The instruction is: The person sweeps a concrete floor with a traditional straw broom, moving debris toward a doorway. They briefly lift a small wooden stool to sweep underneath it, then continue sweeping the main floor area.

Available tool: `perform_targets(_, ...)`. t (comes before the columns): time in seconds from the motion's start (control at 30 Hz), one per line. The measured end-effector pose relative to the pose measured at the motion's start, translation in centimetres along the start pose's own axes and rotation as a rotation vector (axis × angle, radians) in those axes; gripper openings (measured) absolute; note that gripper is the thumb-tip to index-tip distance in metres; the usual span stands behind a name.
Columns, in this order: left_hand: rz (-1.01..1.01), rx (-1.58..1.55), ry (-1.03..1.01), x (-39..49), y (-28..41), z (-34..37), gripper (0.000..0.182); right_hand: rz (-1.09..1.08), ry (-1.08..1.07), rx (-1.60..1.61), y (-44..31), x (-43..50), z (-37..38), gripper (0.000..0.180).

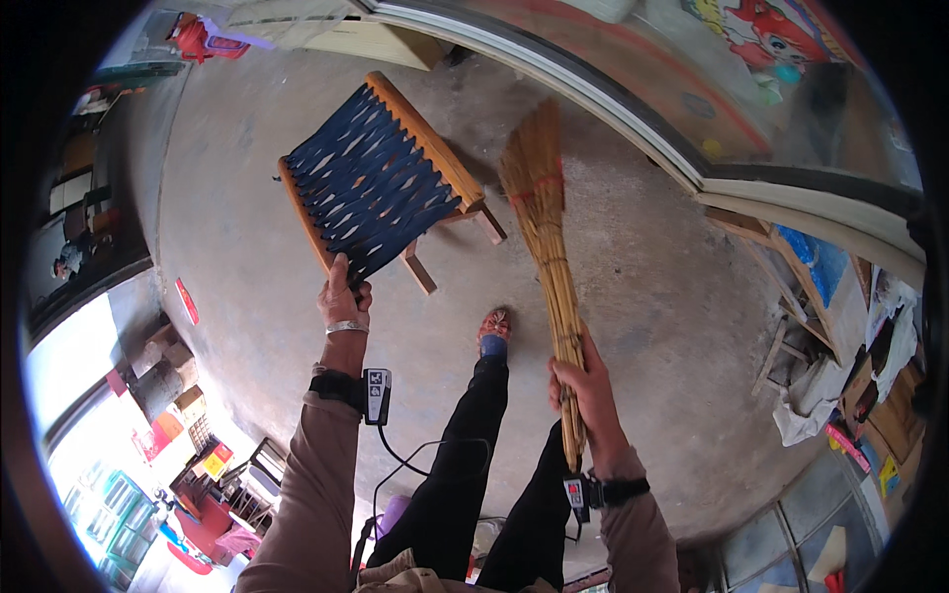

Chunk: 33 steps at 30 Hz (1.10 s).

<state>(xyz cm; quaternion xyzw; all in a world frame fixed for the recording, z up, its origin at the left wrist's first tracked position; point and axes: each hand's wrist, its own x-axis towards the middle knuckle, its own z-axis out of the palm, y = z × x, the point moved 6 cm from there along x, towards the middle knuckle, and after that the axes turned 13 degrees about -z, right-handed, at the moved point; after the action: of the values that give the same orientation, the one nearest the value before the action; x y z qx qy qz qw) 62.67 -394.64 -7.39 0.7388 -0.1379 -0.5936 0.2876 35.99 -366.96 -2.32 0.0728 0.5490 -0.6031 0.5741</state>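
My right hand (582, 378) is closed around the lower handle of a straw broom (552, 274), whose bristles fan out away from me towards the glazed partition. With my left hand (345, 296) I grip the near corner of a wooden folding stool (430, 141), thumb on top and fingers curled at the edge. Dark blue woven strips form the stool's seat, which is tilted; two of its wooden legs show beneath, at the right. Stool and broom are apart.
Concrete floor (652, 296) lies around my feet. A metal-framed glass partition (578, 89) runs along the upper right. At the right stand a small wooden stool (771, 356) and a white plastic bag (804, 400). Boxes (189, 404) are piled at the lower left; a red object (187, 301) lies nearby.
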Motion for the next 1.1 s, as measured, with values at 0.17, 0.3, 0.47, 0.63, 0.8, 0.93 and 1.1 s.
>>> perform_targets(0.17,-0.021,-0.030,0.003,1.9,-0.5,-0.8,0.033,0.006,-0.042,0.147,0.5,3.1,2.1,0.061)
perform_targets(0.3,-0.185,-0.006,-0.014,2.1,-3.8,-1.4,0.032,0.061,0.166,0.198,2.0,-1.2,1.0,0.053)
perform_targets(0.47,-0.402,-0.051,-0.139,2.0,-9.0,-1.1,0.032,0.052,0.301,0.217,2.8,-8.3,1.4,0.051)
perform_targets(0.63,-0.464,-0.106,-0.148,2.6,-11.7,-1.6,0.033,0.039,0.199,0.136,0.3,-6.3,2.2,0.052)
perform_targets(0.8,-0.362,0.083,-0.257,3.6,-9.1,-2.0,0.029,-0.043,0.074,0.052,-3.4,1.1,5.1,0.050)
perform_targets(0.93,-0.300,0.089,-0.211,4.0,-7.9,-2.6,0.031,-0.055,-0.044,-0.033,-6.0,5.0,6.9,0.052)
perform_targets(1.1,-0.265,0.159,-0.105,4.1,-7.2,-5.2,0.034,-0.020,-0.169,-0.120,-6.8,9.2,8.1,0.050)
